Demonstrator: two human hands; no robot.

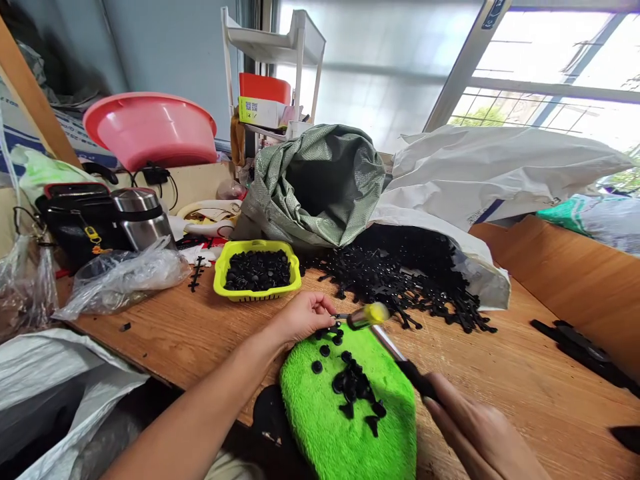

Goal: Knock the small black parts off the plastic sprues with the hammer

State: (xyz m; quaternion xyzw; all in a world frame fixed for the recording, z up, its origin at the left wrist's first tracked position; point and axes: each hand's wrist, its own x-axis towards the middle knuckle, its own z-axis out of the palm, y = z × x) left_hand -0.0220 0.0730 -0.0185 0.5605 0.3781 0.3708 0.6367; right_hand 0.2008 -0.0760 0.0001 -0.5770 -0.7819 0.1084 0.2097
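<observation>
My left hand pinches a small black plastic part at the far edge of a bright green towel. My right hand grips the dark handle of a small hammer, whose yellow head rests against that part. Several loose black round pieces lie scattered on the towel. A yellow basket filled with black pieces stands just beyond my left hand. A heap of black plastic sprues spills from a white sack at the right.
A green woven sack stands open behind the basket. At the left are a pink basin, a steel flask, a black bag and clear plastic bags. Black strips lie at the right on the wooden table.
</observation>
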